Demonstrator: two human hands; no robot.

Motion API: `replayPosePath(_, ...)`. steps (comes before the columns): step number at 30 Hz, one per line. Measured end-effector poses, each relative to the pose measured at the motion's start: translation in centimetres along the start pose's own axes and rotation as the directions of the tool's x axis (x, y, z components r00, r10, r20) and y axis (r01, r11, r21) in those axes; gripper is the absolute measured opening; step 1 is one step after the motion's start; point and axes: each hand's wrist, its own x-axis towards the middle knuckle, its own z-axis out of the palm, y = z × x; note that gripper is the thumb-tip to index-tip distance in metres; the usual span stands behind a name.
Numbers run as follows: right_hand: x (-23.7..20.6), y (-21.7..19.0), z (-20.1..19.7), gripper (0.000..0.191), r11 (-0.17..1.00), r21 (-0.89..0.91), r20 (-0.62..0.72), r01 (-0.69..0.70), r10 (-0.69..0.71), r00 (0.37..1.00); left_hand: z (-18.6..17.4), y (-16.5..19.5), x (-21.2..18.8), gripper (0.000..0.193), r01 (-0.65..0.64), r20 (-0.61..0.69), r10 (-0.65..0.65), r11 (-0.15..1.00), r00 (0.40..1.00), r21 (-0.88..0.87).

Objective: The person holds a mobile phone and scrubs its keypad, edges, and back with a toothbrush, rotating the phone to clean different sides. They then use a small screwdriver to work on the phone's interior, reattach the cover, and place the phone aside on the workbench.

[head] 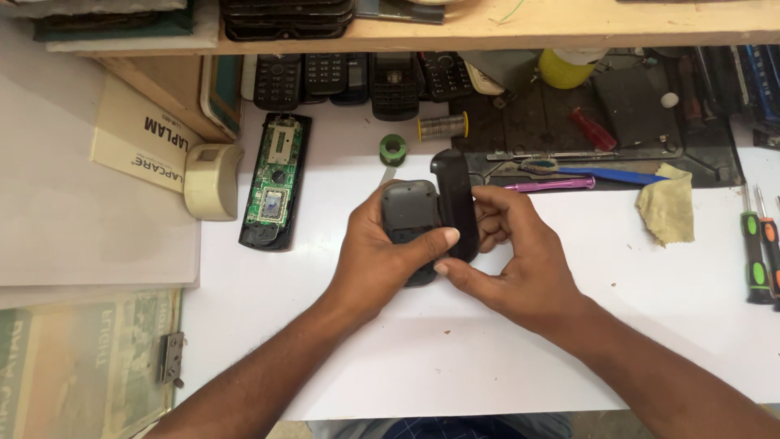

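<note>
Over the middle of the white worktop (455, 358), both my hands hold a dark grey handset that is split into two shells. My left hand (378, 256) grips the flat front shell (410, 213), thumb laid across its lower end. My right hand (508, 260) holds the black back shell (455, 199), which stands on edge against the front shell's right side. An opened black handset with a bare green circuit board (275, 180) lies to the left, clear of my hands.
Several old phones (357, 77) lean under the wooden shelf (520, 32). Near them are a green tape roll (393, 149), solder spool (443, 126), purple and blue tools (552, 184), yellow cloth (668, 203), screwdrivers (760, 252) at right, beige plastic part (211, 180), and papers at left.
</note>
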Motion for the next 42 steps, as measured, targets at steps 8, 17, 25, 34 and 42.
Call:
replayPosePath(8, 0.0, 0.0, -0.1, 0.066, 0.992, 0.129, -0.007, 0.017, -0.016, 1.000, 0.3, -0.1, 0.2, 0.047, 0.137, 0.028, -0.135, 0.947, 0.991, -0.291)
replayPosePath(17, -0.4, 0.8, -0.7, 0.061, 0.993, 0.026, -0.045, 0.111, -0.110, 0.993, -0.9, 0.9, -0.3, 0.069, 0.049, 0.102, -0.034, 0.987, 0.994, -0.152)
replayPosePath(25, -0.6, 1.0, -1.0, 0.059, 0.984, 0.028, -0.003, 0.178, -0.178, 0.984, -0.8, 1.7, -0.4, 0.061, -0.147, 0.135, 0.164, 0.981, 0.977, -0.130)
replayPosePath(34, -0.6, 0.7, -1.2, 0.058, 0.971, 0.004, 0.020, 0.241, -0.241, 0.970, -1.1, 1.4, -0.1, 0.058, -0.167, 0.150, 0.191, 0.973, 0.970, -0.160)
replayPosePath(42, -0.3, 0.7, -1.0, 0.057, 0.972, -0.007, 0.011, 0.234, -0.234, 0.972, -0.9, 1.0, 0.2, 0.059, -0.095, 0.139, 0.122, 0.978, 0.983, -0.187)
